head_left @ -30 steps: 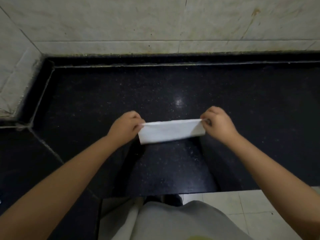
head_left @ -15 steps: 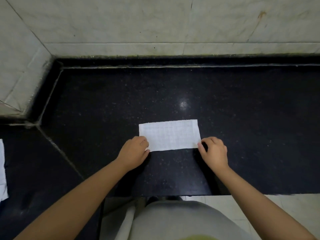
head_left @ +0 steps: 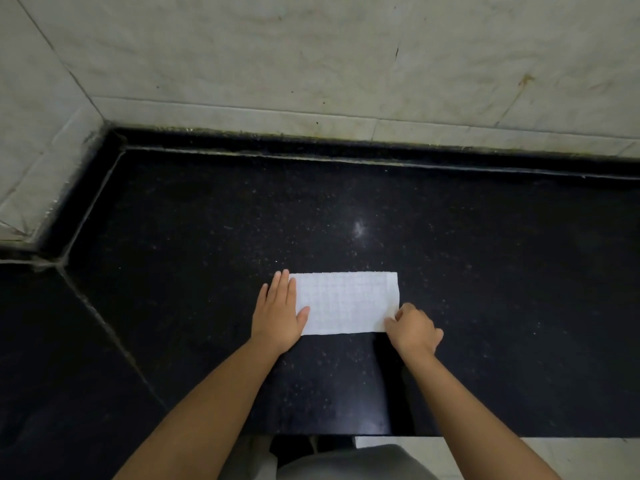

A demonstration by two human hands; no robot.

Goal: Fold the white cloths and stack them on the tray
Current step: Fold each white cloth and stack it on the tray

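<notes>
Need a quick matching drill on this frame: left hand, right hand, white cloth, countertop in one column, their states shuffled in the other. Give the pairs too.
Column 1
1. left hand
2. right hand
3. white cloth
4. countertop

Column 2
A. black and speckled, bears the cloth
B. fingers curled, pinching the cloth's near right corner
C. lies flat as a folded rectangle
D. fingers straight, pressing flat on the cloth's left end

Pairs: 1-D, 2-B, 3-C, 4-A
</notes>
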